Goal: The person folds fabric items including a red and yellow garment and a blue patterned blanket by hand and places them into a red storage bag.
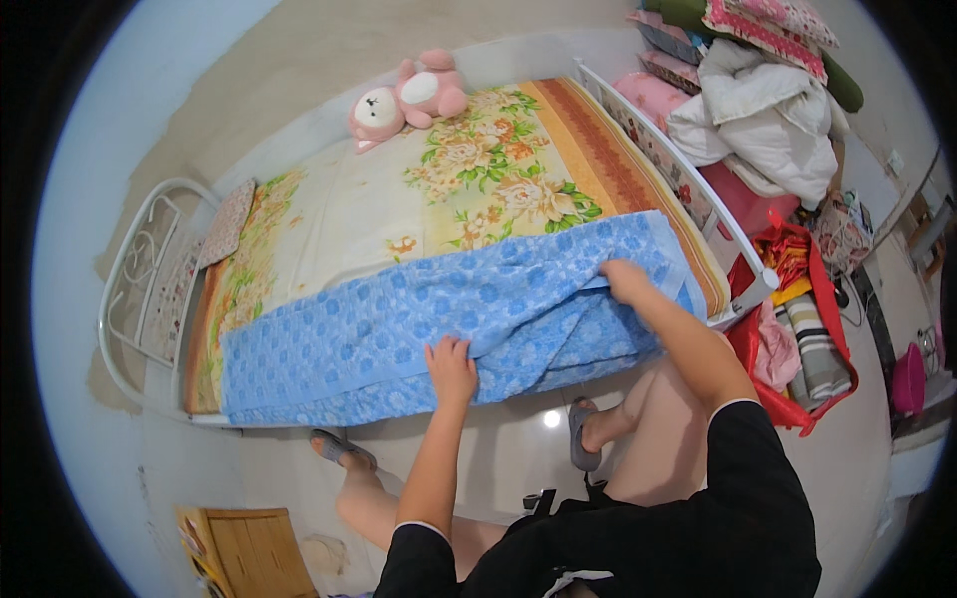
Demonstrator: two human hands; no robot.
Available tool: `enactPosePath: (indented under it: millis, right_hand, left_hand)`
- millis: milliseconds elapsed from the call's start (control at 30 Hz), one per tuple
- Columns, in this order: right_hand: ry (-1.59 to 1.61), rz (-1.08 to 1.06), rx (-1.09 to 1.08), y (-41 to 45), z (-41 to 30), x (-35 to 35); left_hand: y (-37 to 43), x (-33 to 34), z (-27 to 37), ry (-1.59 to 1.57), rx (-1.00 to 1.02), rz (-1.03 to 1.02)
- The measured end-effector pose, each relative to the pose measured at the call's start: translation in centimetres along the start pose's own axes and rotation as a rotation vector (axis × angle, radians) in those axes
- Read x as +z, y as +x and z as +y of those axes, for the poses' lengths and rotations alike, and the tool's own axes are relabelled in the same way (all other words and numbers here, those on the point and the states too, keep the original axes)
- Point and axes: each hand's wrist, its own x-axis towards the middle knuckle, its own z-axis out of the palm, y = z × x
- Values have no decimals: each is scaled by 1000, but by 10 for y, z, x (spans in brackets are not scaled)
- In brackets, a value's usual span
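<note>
A blue flower-patterned towel blanket [359, 329] lies folded lengthwise along the near side of a bed with a floral sheet [351, 224]. My left hand [452, 366] rests on the blanket's near edge at its middle, fingers spread a little; whether it pinches any cloth is unclear. Farther right, my right hand [624, 280] has its fingers closed on the blanket's upper layer, where the cloth is raised into slanting folds. The fingertips of this hand are slightly blurred.
A pink plush toy [411, 97] lies by the wall, a small pillow [228, 224] at the white metal headboard [142, 284]. Beyond the right bed rail [673, 157] are piled pillows, a white quilt [777, 112] and a red bag [841, 359] of textiles. A wooden cabinet [258, 553] stands lower left.
</note>
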Motion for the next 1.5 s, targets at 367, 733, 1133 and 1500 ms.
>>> enactPosePath:
  millis: [367,733,1133,1500]
  right_hand:
    - [391,-335,-154,-94,120,-19]
    - [439,82,500,-37,195,9]
    - [576,54,234,-30,171,17]
    - [376,-203,219,-67,230,2]
  left_hand:
    - [-38,-8,49,147,-201,-120]
    - [-34,9,129,-84,-57,22]
    - [13,73,244,-141,233,-194]
    - [40,56,260,-619,217,-267]
